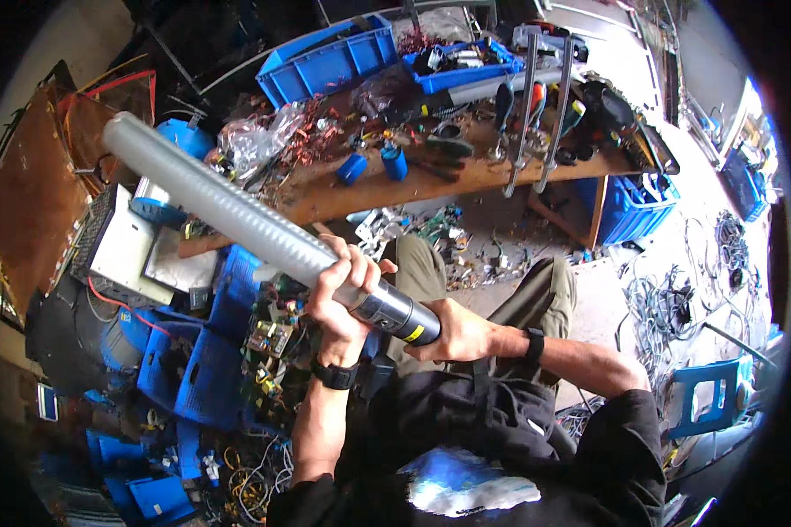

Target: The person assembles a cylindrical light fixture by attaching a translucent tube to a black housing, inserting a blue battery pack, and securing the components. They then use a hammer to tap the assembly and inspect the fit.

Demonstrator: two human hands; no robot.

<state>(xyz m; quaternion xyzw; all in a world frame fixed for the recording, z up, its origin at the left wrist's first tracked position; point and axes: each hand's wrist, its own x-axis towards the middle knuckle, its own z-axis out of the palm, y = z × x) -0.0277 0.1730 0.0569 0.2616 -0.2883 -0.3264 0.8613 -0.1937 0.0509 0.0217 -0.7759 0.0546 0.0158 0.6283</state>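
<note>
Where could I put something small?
Perhaps the front strip of the workbench, before the blue cylinders, or pale floor between the right knee and grey cables. Crowded: the workbench's back, with blue bins, and among the circuit boards at left.

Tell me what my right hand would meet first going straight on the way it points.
Your right hand would probably meet your left hand, gripping the same long, translucent, black-ended tube; depth is unclear.

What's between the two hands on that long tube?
Between the left hand and right hand, the head view shows the black end section of the pale tube, with a yellow mark.
</note>
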